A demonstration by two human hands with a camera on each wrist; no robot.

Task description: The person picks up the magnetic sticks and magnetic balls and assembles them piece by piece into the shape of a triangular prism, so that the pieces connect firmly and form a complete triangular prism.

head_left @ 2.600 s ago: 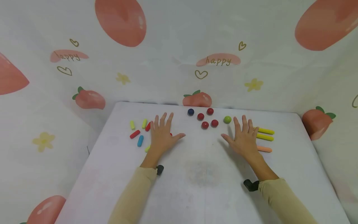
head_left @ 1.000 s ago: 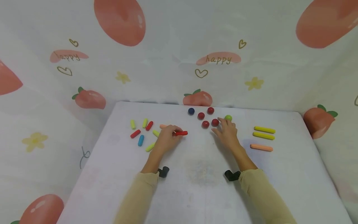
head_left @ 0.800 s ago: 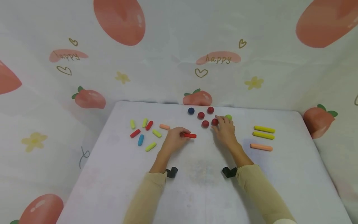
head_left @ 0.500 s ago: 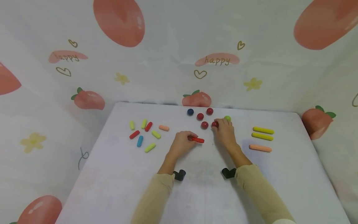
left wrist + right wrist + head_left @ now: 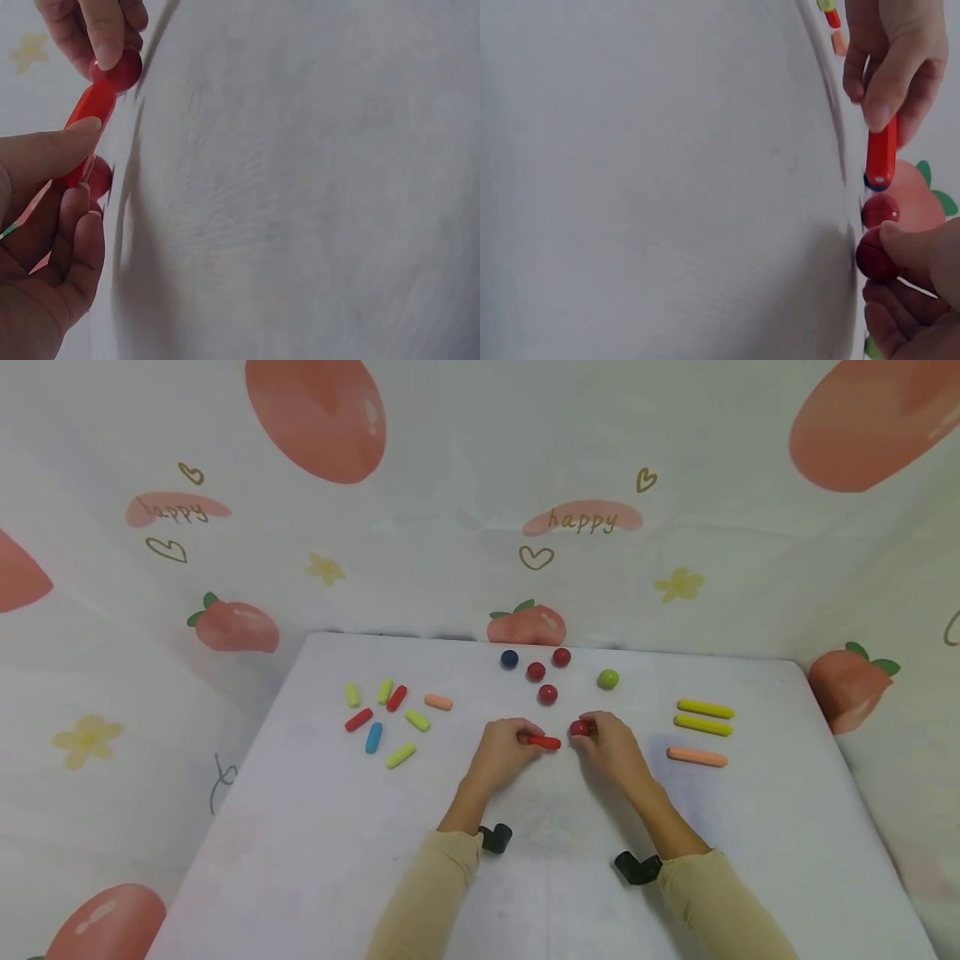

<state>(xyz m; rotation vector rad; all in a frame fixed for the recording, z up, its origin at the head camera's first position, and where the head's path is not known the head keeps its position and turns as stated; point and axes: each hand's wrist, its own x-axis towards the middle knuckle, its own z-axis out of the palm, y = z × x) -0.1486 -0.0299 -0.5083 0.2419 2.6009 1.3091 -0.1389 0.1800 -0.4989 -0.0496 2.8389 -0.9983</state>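
Between thumb and fingers, my left hand [image 5: 504, 752] pinches a short red stick [image 5: 546, 742], its free end pointing right. Facing it, my right hand [image 5: 615, 750] pinches a small dark red ball [image 5: 578, 728] by its side. In the head view a narrow gap separates stick and ball. The left wrist view has the stick [image 5: 96, 112] in front of the other hand's ball [image 5: 124, 71], overlapping it. From the right wrist, the held ball [image 5: 876, 255] appears below the stick's tip [image 5: 881, 161].
Short coloured sticks, among them a blue one [image 5: 374, 737] and an orange one [image 5: 438, 702], lie on the left of the white table [image 5: 555, 893]. Behind the hands are red balls [image 5: 547, 694], a navy ball [image 5: 509, 658] and a green ball [image 5: 608, 678]. Longer sticks [image 5: 702, 725] lie right.
From spread open, both hands have closed on things. The left hand picked up the red stick and carried it right. The right hand took a red ball and drew it nearer the person.
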